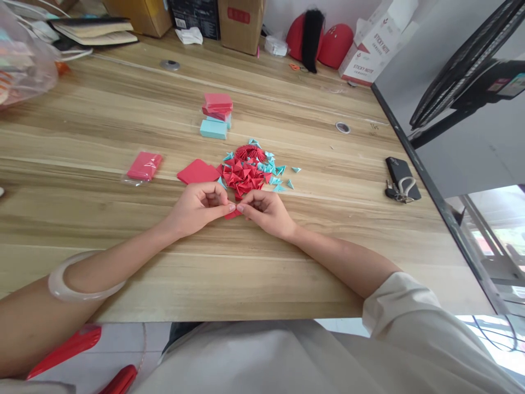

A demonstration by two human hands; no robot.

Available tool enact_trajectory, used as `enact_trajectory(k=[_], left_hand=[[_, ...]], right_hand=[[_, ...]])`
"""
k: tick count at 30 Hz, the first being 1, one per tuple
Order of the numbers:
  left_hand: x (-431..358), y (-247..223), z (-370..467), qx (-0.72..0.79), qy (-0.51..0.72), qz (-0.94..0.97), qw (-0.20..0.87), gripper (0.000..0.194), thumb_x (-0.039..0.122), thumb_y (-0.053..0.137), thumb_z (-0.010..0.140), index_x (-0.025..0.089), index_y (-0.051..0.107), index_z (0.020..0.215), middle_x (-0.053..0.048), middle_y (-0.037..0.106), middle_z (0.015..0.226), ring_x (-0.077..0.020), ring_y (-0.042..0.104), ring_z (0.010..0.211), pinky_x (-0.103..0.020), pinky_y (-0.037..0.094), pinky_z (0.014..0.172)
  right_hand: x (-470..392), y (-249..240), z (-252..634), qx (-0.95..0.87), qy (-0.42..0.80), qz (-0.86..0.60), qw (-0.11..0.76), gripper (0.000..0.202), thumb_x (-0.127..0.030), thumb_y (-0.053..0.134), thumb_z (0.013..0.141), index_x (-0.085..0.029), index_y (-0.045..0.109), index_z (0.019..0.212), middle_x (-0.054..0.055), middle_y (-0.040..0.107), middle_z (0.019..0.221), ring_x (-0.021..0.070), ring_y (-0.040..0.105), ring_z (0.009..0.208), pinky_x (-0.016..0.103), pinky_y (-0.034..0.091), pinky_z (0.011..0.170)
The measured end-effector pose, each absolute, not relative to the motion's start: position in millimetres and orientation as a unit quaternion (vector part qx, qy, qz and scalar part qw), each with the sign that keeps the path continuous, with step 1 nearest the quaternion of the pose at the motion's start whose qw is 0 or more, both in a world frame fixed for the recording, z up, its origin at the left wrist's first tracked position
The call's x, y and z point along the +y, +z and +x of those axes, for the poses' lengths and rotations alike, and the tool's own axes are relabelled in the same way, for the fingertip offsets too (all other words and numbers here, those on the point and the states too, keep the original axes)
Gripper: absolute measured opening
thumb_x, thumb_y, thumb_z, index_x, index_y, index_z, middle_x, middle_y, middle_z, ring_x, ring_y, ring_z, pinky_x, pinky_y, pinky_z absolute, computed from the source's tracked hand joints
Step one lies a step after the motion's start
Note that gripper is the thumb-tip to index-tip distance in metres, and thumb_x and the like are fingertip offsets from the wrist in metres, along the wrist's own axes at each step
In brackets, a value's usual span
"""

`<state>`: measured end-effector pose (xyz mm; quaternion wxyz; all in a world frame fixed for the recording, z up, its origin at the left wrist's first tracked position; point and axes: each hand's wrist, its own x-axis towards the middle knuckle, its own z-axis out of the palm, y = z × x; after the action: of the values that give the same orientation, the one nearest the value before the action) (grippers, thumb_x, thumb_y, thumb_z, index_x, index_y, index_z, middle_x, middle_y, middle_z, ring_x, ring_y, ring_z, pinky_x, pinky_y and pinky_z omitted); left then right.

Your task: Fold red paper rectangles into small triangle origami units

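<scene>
Left hand (197,208) and right hand (264,210) pinch small red paper piece (232,214) together, fingertips meeting, just near side of folded triangle pile (248,172). Press crease flat against wooden table (123,137), edges aligned, grip firm.

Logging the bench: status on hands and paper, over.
Left hand and right hand pinch one red paper piece between fingertips. Pile of folded triangles just beyond, apart from the hands. Nothing in the way.
</scene>
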<state>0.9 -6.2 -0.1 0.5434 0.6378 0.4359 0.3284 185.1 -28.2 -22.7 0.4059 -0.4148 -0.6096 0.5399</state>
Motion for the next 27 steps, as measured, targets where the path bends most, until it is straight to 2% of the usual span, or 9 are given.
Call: enact_trajectory(k=[7, 22, 27], left_hand=[[-6.5, -0.2, 0.7, 0.435, 0.337, 0.630, 0.548, 0.029, 0.033, 0.074, 0.067, 0.016, 0.051, 0.063, 0.003, 0.057, 0.064, -0.0083, 0.055, 0.058, -0.018, 0.041, 0.053], [-7.0, 2.2, 1.1, 0.448, 0.332, 0.629, 0.542, 0.030, 0.034, 0.076, 0.064, 0.016, 0.052, 0.062, 0.003, 0.058, 0.060, -0.0071, 0.051, 0.053, -0.017, 0.037, 0.049], [-7.1, 3.9, 1.7, 0.448, 0.329, 0.626, 0.547, 0.030, 0.033, 0.076, 0.064, 0.016, 0.052, 0.062, 0.003, 0.058, 0.061, -0.0076, 0.052, 0.055, -0.018, 0.039, 0.050]], right_hand=[[-26.8, -26.2, 185.5, -0.613, 0.540, -0.418, 0.397, 0.030, -0.042, 0.062, 0.080, -0.013, 0.059, 0.075, -0.001, 0.053, 0.062, 0.0068, 0.044, 0.055, 0.022, 0.041, 0.054], [-27.6, -22.4, 186.8, -0.645, 0.521, -0.412, 0.378, 0.025, -0.036, 0.058, 0.084, -0.013, 0.058, 0.074, -0.002, 0.049, 0.059, 0.0065, 0.040, 0.052, 0.021, 0.031, 0.049], [-27.5, -21.5, 186.7, -0.654, 0.516, -0.409, 0.372, 0.025, -0.035, 0.057, 0.085, -0.013, 0.057, 0.072, -0.001, 0.048, 0.061, 0.0068, 0.040, 0.054, 0.021, 0.032, 0.050]])
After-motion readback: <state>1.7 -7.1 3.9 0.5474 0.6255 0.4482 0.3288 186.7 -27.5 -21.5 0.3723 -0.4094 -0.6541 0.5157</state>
